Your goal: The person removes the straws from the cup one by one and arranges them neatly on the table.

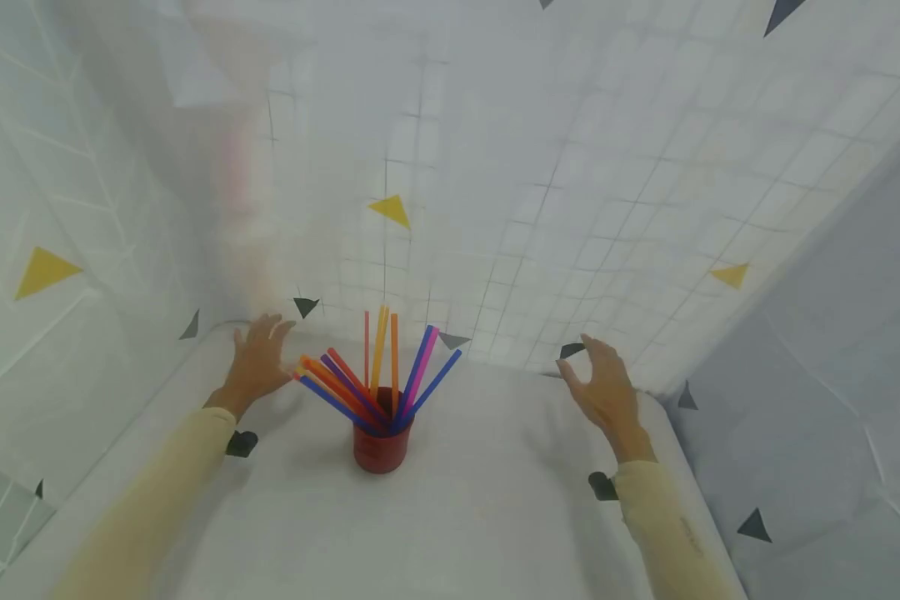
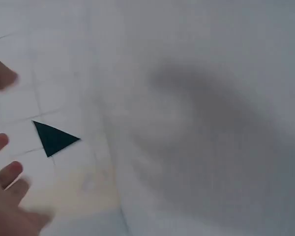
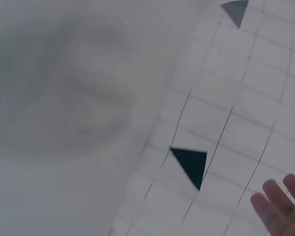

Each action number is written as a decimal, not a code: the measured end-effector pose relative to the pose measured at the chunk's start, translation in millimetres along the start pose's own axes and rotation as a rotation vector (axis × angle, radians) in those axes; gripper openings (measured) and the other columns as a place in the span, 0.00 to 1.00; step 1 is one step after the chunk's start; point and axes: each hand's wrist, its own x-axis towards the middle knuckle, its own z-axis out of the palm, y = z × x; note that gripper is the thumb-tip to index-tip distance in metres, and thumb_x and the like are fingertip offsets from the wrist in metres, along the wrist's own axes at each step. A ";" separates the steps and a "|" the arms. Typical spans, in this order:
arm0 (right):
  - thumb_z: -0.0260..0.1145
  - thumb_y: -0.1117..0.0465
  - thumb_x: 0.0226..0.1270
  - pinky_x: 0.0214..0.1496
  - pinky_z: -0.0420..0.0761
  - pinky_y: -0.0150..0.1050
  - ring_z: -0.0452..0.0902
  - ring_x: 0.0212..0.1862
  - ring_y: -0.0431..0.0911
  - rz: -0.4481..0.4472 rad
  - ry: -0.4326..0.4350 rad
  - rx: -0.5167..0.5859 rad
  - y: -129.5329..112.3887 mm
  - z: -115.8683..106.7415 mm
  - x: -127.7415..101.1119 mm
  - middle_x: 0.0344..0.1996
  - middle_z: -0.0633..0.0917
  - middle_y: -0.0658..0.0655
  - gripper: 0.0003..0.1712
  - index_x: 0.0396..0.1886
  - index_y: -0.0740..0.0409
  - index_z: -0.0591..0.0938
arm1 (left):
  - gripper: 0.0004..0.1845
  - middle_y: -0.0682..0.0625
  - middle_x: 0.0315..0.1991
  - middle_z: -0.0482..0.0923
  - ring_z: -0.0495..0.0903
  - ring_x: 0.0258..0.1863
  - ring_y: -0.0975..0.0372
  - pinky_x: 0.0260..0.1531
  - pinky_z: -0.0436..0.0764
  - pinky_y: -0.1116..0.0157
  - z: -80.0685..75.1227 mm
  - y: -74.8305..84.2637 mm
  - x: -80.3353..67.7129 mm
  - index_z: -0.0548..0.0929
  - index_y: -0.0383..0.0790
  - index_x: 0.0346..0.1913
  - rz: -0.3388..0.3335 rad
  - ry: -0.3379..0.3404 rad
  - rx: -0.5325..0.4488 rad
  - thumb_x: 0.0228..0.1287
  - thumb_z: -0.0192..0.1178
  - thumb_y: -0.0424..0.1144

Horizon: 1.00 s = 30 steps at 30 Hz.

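Note:
A dark red cup (image 1: 380, 450) stands on the white surface, holding several colourful straw-like sticks (image 1: 420, 371) in orange, yellow, blue, purple, pink and red. They fan out over its rim. To the left of the cup is my left hand (image 1: 258, 367), fingers spread and holding nothing; its thumb side comes right up to the tips of the left-leaning sticks in the head view. My right hand (image 1: 606, 392) is well to the right of the cup, thumb apart from the fingers, with nothing in it. Only fingers of each hand show in the left wrist view and right wrist view.
Behind the cup rises a white wall (image 1: 465, 250) with grid lines and triangle patches, one of them yellow (image 1: 392, 210). Grey side walls enclose the white tabletop (image 1: 457, 517) at left and right. A dark wrist device (image 1: 242, 443) shows at the left cuff, another (image 1: 602, 486) at the right.

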 end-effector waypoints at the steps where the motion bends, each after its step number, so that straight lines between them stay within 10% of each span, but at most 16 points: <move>1: 0.56 0.38 0.71 0.60 0.72 0.62 0.66 0.65 0.62 -0.002 0.030 0.086 -4.6 2.4 -1.5 0.66 0.69 0.67 0.40 0.74 0.55 0.63 | 0.38 0.29 0.68 0.58 0.56 0.68 0.36 0.63 0.52 0.32 1.0 3.3 -1.1 0.63 0.31 0.69 -0.022 0.001 -0.117 0.55 0.67 0.34; 5: 0.63 0.54 0.71 0.51 0.82 0.50 0.79 0.54 0.54 -0.055 0.081 0.379 -34.8 14.6 -8.1 0.52 0.81 0.60 0.25 0.65 0.54 0.73 | 0.36 0.31 0.68 0.59 0.62 0.66 0.39 0.62 0.66 0.41 -0.2 22.2 -6.4 0.60 0.28 0.69 -0.039 -0.008 -0.595 0.58 0.63 0.26; 9: 0.65 0.58 0.69 0.50 0.83 0.45 0.81 0.51 0.47 -0.097 0.034 0.523 -73.4 27.5 -17.1 0.49 0.84 0.54 0.21 0.60 0.51 0.77 | 0.39 0.37 0.71 0.60 0.60 0.70 0.43 0.63 0.64 0.41 -1.8 42.4 -14.4 0.58 0.36 0.73 -0.014 -0.107 -0.841 0.62 0.66 0.35; 18: 0.67 0.64 0.66 0.51 0.82 0.36 0.82 0.51 0.48 -0.117 -0.167 0.897 -129.3 55.5 -41.2 0.50 0.84 0.58 0.21 0.58 0.51 0.78 | 0.36 0.41 0.68 0.68 0.64 0.68 0.45 0.65 0.62 0.40 20.7 64.8 -41.8 0.65 0.39 0.71 0.152 -0.189 -0.722 0.62 0.67 0.36; 30: 0.67 0.66 0.67 0.55 0.80 0.39 0.81 0.53 0.51 -0.084 -0.262 1.017 -169.8 54.0 -62.2 0.49 0.84 0.62 0.19 0.57 0.62 0.78 | 0.42 0.45 0.70 0.65 0.60 0.71 0.48 0.63 0.67 0.49 41.6 87.7 -76.0 0.62 0.46 0.73 -0.102 -0.406 -1.001 0.57 0.72 0.43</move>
